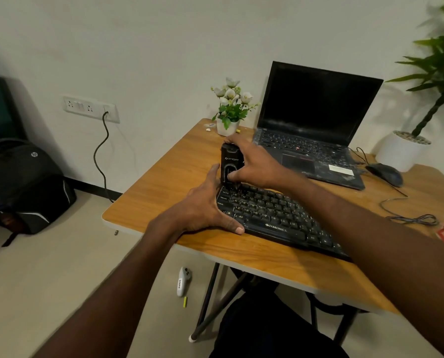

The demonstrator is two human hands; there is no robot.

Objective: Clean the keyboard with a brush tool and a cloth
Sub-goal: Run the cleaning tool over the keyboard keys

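A black keyboard [275,215] lies slanted on the wooden table [164,187]. My right hand [254,164] grips a black brush tool [230,161], held upright with its lower end on the keyboard's far left corner. My left hand [205,205] holds the keyboard's left end, thumb on the near edge, fingers along the side. No cloth is clearly in view.
An open laptop [314,125] stands behind the keyboard, with a mouse [385,174] and its cable to the right. A small flower pot [227,125] sits at the back. A big potted plant [401,148], a backpack [27,182] and a wall socket [90,108] surround the table.
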